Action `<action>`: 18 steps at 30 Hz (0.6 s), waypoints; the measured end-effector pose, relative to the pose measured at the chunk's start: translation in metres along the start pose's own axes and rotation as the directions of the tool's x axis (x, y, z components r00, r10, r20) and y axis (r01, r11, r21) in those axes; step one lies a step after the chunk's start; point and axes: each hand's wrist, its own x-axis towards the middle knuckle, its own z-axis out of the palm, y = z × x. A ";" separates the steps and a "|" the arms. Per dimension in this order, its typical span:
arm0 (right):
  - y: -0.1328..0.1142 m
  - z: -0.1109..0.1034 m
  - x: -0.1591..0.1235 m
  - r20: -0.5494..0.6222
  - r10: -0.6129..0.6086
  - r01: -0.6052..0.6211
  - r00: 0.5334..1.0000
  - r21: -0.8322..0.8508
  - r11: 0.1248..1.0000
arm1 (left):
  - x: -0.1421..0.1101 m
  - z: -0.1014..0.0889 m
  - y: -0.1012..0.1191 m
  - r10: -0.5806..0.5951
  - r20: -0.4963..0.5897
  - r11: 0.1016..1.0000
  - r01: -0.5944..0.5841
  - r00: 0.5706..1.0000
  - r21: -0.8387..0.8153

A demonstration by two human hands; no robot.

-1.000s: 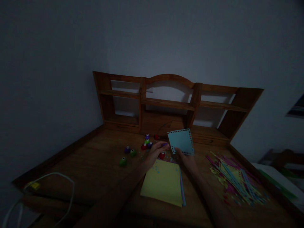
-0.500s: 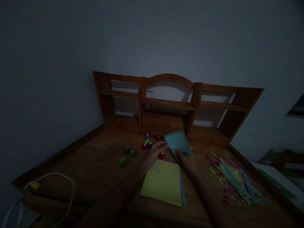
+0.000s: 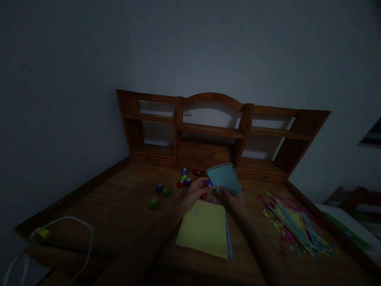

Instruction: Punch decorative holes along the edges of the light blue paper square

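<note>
My right hand (image 3: 236,202) pinches a light blue sheet of paper (image 3: 224,177) by its lower edge. The sheet is held up at a tilt, with small holes punched along its edges. In my left hand (image 3: 195,191) is a small purple craft punch (image 3: 208,183), partly hidden by the fingers and close to the sheet's left side. I cannot tell whether the punch is around the paper's edge. Beneath the hands lies a red punch (image 3: 203,196). Below it rests a stack of paper (image 3: 204,230), yellow on top, with tiny blue punched bits on it.
More punches stand to the left, among them a green one (image 3: 154,203) and a purple one (image 3: 159,187). On the right lies a pile of coloured paper strips (image 3: 293,222). A wooden shelf unit (image 3: 211,128) lines the back. A white cable (image 3: 89,238) loops at left.
The purple punch in my left hand has turned and shows more. My left hand has shifted slightly, covering part of the red punch. The blue sheet has moved slightly right.
</note>
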 end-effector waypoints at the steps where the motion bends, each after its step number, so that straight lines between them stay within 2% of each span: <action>1: 0.000 0.000 0.000 0.000 -0.010 0.010 1.000 0.012 1.000 | 0.001 0.000 -0.001 -0.001 0.003 1.000 0.001 1.000 -0.016; 6: -0.001 0.001 -0.001 -0.045 0.011 -0.009 0.999 0.029 1.000 | 0.001 0.002 0.000 -0.062 0.021 0.998 0.062 0.998 -0.004; 9: -0.001 0.001 -0.002 -0.072 0.025 -0.022 0.997 0.042 0.999 | 0.000 0.001 -0.002 -0.055 0.044 0.998 0.054 0.997 0.019; 18: -0.002 0.004 -0.003 -0.040 0.028 -0.026 0.999 0.058 0.998 | 0.002 0.001 -0.003 -0.075 0.087 0.997 0.074 0.993 0.013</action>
